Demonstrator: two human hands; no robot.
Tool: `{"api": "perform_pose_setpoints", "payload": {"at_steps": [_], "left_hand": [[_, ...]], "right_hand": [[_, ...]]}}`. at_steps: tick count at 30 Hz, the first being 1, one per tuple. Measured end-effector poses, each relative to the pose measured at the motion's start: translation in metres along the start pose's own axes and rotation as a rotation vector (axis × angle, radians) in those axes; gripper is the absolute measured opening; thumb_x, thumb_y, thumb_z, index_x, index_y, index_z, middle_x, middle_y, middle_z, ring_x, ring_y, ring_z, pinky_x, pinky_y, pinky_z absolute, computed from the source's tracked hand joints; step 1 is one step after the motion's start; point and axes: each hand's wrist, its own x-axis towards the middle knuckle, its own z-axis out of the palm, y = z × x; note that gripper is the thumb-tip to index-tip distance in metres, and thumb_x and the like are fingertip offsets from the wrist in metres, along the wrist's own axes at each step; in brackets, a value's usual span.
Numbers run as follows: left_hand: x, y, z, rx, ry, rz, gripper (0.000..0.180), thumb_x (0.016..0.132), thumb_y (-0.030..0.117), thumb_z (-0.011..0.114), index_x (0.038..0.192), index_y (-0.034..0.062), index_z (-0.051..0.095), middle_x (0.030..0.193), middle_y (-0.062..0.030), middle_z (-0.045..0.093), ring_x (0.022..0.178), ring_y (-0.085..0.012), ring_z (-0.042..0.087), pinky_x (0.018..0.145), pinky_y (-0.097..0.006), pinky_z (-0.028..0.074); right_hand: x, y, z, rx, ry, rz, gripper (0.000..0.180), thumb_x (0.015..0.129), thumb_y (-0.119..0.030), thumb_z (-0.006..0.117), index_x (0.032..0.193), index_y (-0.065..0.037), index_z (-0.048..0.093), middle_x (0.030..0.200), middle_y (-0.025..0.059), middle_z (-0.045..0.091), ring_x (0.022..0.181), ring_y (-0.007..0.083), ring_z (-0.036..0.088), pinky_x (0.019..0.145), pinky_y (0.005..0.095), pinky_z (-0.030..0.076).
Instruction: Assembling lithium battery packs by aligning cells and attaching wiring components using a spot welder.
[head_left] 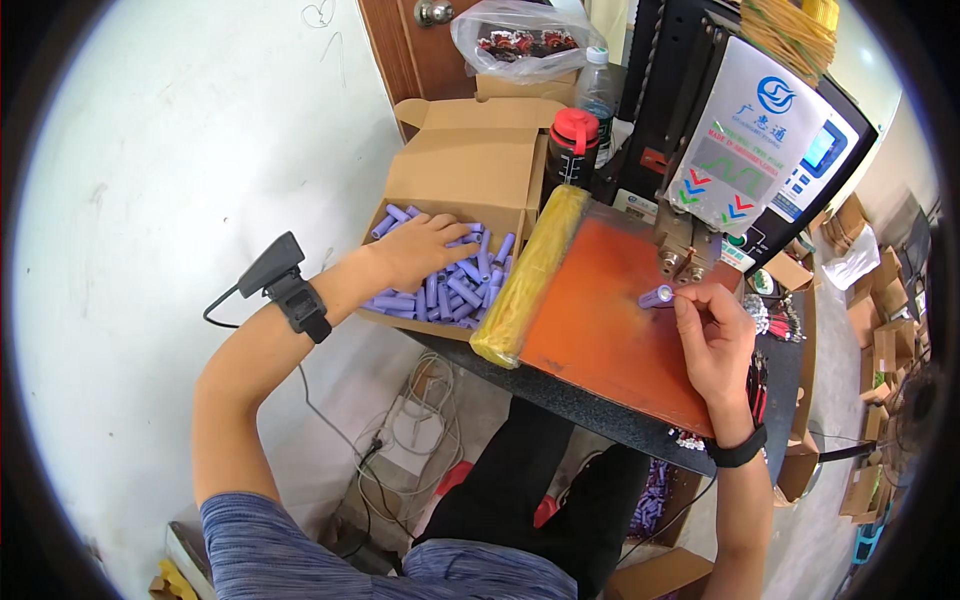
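My right hand (715, 325) pinches a purple cylindrical battery cell (653, 297) between thumb and fingertips. The cell lies nearly level over the orange board (600, 340), its pale end toward my fingers, just below the two metal electrodes (682, 264) of a spot welder. At the left, my left hand (412, 252) reaches into an open cardboard box (465, 145) of loose purple battery cells (465, 285). Its fingers are apart and bent down onto the cells, with their tips partly hidden; I see no cell lifted in them.
A yellow plastic-wrapped roll (535, 270) lies between box and board. Behind it stand a black bottle with red lid (573, 145) and a clear water bottle (596, 85). Red and white wired parts (778, 318) lie right of the board. Cables (430, 410) trail on the floor.
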Motion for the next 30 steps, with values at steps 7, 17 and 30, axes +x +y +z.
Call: {"api": "perform_pose_setpoints", "payload": {"at_steps": [7, 17, 30], "left_hand": [[0.016, -0.009, 0.010, 0.074, 0.152, 0.068, 0.068, 0.055, 0.005, 0.072, 0.121, 0.0080, 0.054, 0.110, -0.0110, 0.053, 0.108, -0.0280, 0.048, 0.090, -0.039, 0.041], [0.029, -0.009, 0.011, -0.137, 0.000, -0.017, 0.044, 0.066, 0.006, 0.069, 0.106, -0.0012, 0.052, 0.082, -0.0177, 0.059, 0.078, -0.0392, 0.062, 0.069, -0.047, 0.049], [0.055, 0.008, -0.004, -0.084, -0.358, -0.238, 0.029, 0.060, 0.006, 0.067, 0.089, 0.0008, 0.063, 0.081, -0.0219, 0.066, 0.081, -0.0380, 0.065, 0.069, -0.045, 0.053]], "right_hand": [[0.000, 0.001, -0.001, 0.020, 0.002, 0.022, 0.004, 0.084, -0.001, 0.065, 0.086, 0.002, 0.063, 0.076, 0.0081, 0.064, 0.067, 0.0153, 0.063, 0.061, 0.0252, 0.048], [-0.002, 0.007, -0.001, 0.067, -0.010, 0.114, 0.006, 0.086, -0.003, 0.065, 0.088, 0.002, 0.063, 0.078, 0.0079, 0.066, 0.070, 0.0133, 0.064, 0.063, 0.0243, 0.049], [-0.001, 0.010, -0.001, 0.150, -0.017, 0.143, 0.005, 0.087, -0.003, 0.064, 0.089, 0.002, 0.064, 0.077, 0.0064, 0.067, 0.069, 0.0095, 0.063, 0.060, 0.0219, 0.048]]}}
